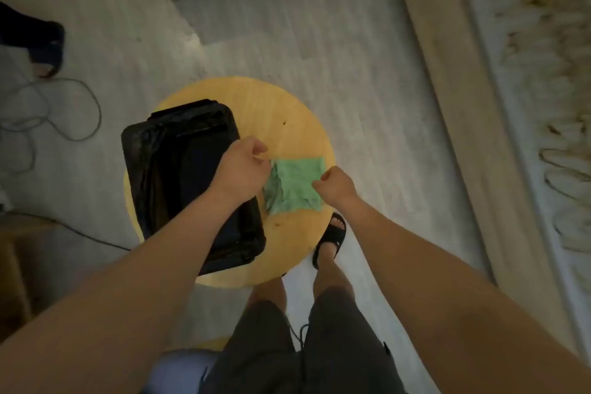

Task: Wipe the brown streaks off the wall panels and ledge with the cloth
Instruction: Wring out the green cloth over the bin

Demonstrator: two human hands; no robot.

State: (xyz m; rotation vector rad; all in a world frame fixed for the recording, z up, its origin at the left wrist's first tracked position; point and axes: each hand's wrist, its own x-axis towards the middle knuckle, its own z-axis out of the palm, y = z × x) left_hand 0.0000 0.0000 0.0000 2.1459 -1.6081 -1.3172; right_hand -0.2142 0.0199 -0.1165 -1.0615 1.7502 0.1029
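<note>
— Where's the green cloth [295,184]?
— Spread over the round wooden worktop [287,112], just beside the black bin [179,176] (bag-lined).
— And the hands?
— Fingers curled: the left hand [241,166] pinches its left edge, the right hand [335,185] its right edge.

The view was dim and warm-toned, with one brighter patch on the floor [287,25] beyond the round bench [256,105]. Everything looked soft and slightly blurred. Wide-angle distortion stretched the forearms [128,265] toward the lower corners, and the streaked wall panels [543,41] at the right edge were smeared.
</note>
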